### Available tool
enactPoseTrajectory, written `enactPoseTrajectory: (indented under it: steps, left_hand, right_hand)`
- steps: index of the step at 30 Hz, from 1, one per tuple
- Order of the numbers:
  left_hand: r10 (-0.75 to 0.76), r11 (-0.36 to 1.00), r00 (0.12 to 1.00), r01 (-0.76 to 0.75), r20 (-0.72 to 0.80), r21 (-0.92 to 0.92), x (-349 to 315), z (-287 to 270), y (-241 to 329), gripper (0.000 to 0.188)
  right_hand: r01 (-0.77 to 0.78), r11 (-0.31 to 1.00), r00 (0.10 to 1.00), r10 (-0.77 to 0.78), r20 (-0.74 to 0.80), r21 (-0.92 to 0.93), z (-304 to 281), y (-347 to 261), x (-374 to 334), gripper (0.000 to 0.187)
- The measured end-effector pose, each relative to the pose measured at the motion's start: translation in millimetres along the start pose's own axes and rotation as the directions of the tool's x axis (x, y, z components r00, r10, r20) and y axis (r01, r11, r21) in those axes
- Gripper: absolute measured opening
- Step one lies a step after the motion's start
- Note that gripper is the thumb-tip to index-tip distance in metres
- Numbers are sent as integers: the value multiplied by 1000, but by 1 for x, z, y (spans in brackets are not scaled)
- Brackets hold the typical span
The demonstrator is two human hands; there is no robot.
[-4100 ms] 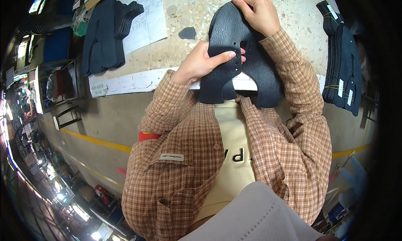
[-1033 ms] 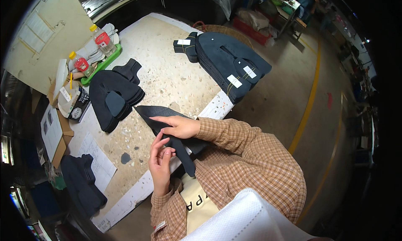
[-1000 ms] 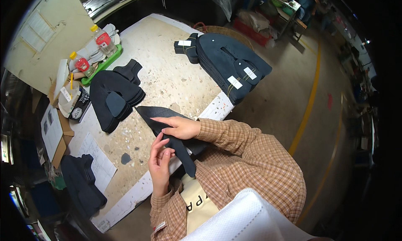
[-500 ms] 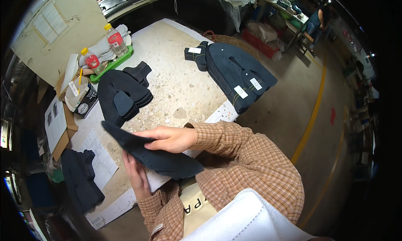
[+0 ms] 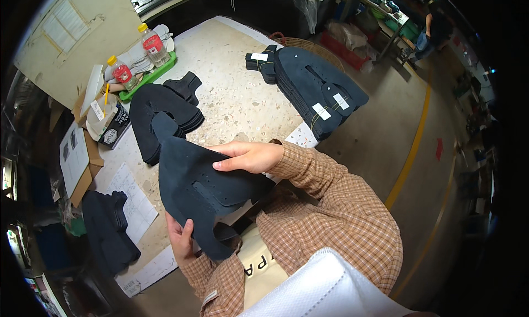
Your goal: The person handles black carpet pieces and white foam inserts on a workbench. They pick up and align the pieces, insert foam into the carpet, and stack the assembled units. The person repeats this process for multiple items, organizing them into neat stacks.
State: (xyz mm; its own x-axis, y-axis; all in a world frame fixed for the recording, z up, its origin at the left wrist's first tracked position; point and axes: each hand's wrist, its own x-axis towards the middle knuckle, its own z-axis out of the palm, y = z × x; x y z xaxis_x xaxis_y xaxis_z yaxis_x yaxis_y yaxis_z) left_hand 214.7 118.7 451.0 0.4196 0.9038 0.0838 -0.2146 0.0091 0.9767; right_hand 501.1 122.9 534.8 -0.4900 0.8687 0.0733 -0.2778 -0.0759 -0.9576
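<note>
Both my hands hold a dark blue-black cut piece, flat and flexible, with a slot and small punched holes. It is tilted so its broad face shows above the table's near edge. My right hand pinches its upper right edge, thumb on top. Closed on the lower left edge is my left hand; its fingers are partly behind the piece. Just beyond lies a stack of similar dark pieces with a small rounded piece on top. At the far right is a string-tied stack with white labels.
Another dark stack lies at the near left beside a written paper sheet. A tub, a cardboard box and a green tray with two bottles line the table's left side. A wicker basket stands behind.
The piece has turned from nearly edge-on to showing its broad, slotted face. My right hand has moved right and up; my left hand has shifted down along the edge.
</note>
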Motion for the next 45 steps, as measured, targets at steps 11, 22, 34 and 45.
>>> enactPoseTrajectory:
  steps: [11,22,34,45]
  left_hand:
    - [25,985,986,3,-167,171,29,11,29,67]
    - [83,469,973,152,-214,870,11,31,-7,79]
    - [-4,474,977,192,-215,859,18,25,-5,49]
    - [137,819,960,28,-243,573,-5,22,17,41]
  right_hand:
    - [11,991,959,27,-282,131,-28,49,1,55]
    - [-223,809,852,-110,-511,-544,-33,96,-41,55]
    - [-255,544,894,-182,-409,-800,-13,77,-27,50]
    - [-16,838,893,-234,-385,-546,-14,59,-16,53]
